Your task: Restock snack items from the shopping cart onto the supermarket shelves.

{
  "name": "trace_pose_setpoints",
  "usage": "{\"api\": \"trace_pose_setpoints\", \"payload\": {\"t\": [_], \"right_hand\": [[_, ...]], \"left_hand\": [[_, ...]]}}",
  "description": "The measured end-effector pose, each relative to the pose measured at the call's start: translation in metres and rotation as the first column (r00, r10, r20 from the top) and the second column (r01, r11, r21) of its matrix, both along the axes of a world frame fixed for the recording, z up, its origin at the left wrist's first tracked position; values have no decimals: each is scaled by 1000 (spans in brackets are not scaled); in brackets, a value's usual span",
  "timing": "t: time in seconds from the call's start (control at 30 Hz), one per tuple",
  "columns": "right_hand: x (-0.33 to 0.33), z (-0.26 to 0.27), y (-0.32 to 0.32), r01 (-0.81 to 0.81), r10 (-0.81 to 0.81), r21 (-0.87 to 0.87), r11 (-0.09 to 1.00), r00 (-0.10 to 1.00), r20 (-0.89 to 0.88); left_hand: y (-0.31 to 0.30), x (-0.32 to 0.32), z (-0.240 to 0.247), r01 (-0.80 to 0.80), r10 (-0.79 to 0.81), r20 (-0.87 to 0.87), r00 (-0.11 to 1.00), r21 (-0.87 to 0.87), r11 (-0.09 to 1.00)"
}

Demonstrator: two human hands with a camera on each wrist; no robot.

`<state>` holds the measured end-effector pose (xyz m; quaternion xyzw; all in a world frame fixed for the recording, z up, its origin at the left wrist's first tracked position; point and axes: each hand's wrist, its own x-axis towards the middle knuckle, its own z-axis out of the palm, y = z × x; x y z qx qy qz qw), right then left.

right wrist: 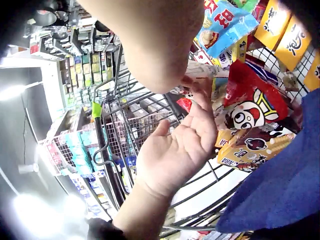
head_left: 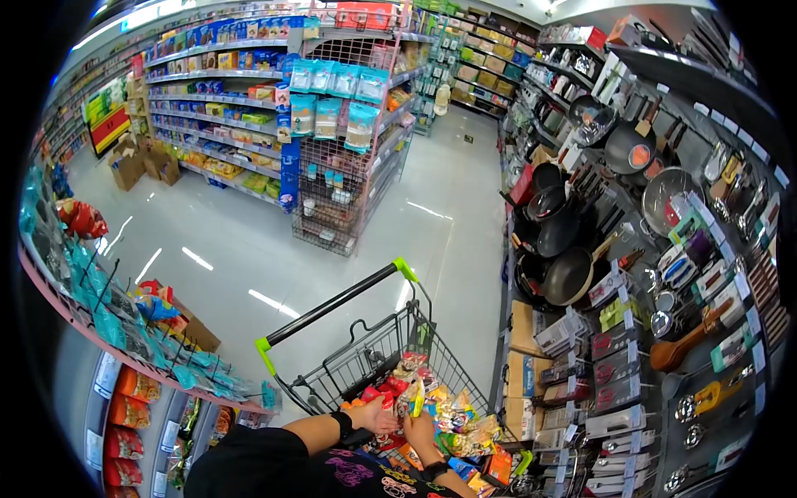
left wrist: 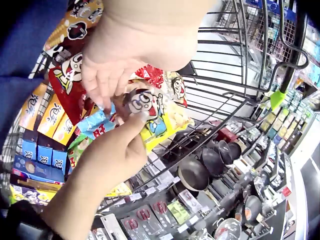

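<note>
packet (left wrist: 159, 126), yellow, pinched by the right hand's (head_left: 421, 430) fingers; left hand (right wrist: 177, 150) beside, fingers extended.

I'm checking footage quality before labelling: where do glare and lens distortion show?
Head: strong fisheye bend, with shelf edges bowing at right, a black surround, and white reflections on the floor; right wrist: lights blown out at lower left; left wrist: darkened corners, floor behind the cart washed pale.

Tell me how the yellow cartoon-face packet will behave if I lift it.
The yellow cartoon-face packet will probably flex, since its wrapper looks thin and crinkled. The right hand pinches it near one edge, so the far end could sag. Its shiny film may also feel slippery.
</note>
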<state>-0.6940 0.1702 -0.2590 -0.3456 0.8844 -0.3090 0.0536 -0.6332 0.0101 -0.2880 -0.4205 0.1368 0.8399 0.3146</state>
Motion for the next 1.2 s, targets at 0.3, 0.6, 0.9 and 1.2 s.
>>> {"api": "trace_pose_setpoints", "payload": {"t": [0.3,0.6,0.9,1.2], "right_hand": [[36,60,46,-29,30,-30,999,999,27],[52,124,59,-414,403,-3,910,888,-222],[83,162,87,-460,405,-65,885,832,-379],[101,182,56,-665,546,-101,740,681,-487]], "left_hand": [[9,3,-40,199,-148,-141,979,484,852],[30,29,-4,65,56,-269,962,420,905],[50,43,33,45,30,-389,921,181,982],[23,118,138,-241,129,-484,866,-176,955]]}}
